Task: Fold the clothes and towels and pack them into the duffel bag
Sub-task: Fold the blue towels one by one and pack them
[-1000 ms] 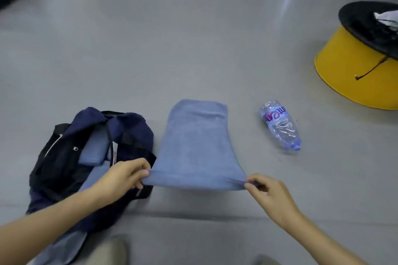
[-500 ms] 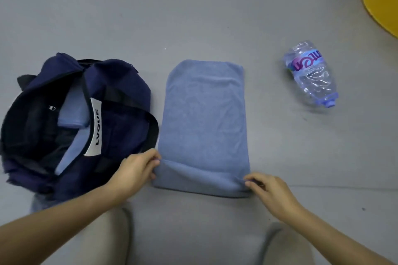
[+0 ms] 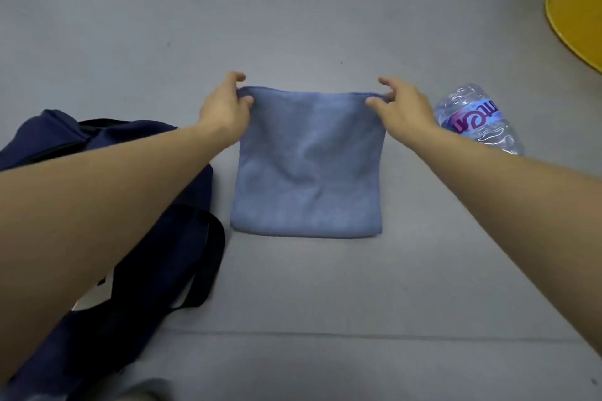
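A light blue towel [image 3: 306, 172] lies folded in half on the grey floor, a squarish shape with its fold nearest me. My left hand [image 3: 224, 107] pinches its far left corner and my right hand [image 3: 400, 104] pinches its far right corner, both arms stretched out. The navy duffel bag [image 3: 182, 205] with black straps lies at the left, largely hidden under my left arm.
A clear plastic water bottle [image 3: 479, 120] lies on its side just right of my right hand. A yellow round object [image 3: 576, 16] fills the top right corner. The grey floor [image 3: 293, 10] stretches beyond the towel.
Both hands carried the towel's near edge away from me over to its far edge, halving its length. The camera tilted down and the bag slid under my left arm.
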